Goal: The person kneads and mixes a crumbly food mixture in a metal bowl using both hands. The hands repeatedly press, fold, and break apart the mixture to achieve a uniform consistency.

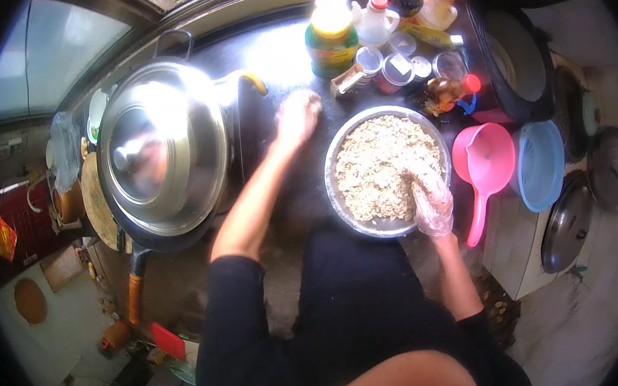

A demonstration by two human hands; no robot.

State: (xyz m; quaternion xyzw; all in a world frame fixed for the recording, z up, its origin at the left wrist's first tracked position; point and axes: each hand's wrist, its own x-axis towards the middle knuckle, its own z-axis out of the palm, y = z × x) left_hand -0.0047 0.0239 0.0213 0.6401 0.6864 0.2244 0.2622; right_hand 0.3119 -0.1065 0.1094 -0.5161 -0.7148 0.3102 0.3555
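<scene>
A round metal basin (334, 191) stands on the dark countertop (293, 200), filled with a pale, crumbly food mixture (383, 159) flecked with darker bits. My right hand (432, 204), in a clear plastic glove, reaches over the basin's near right rim. Its fingertips are sunk in the mixture, so their grip is hidden. Left of the basin, my left hand (297, 114) is over the counter with its fingers curled. Glare and blur hide whether anything is in it.
A long-handled wok (167, 245) with a domed metal lid (195, 148) stands left. Sauce bottles (377, 24) and small lidded jars (397, 69) crowd the back right. A pink ladle (485, 155) and blue plastic basin (539, 167) lie right of the metal basin.
</scene>
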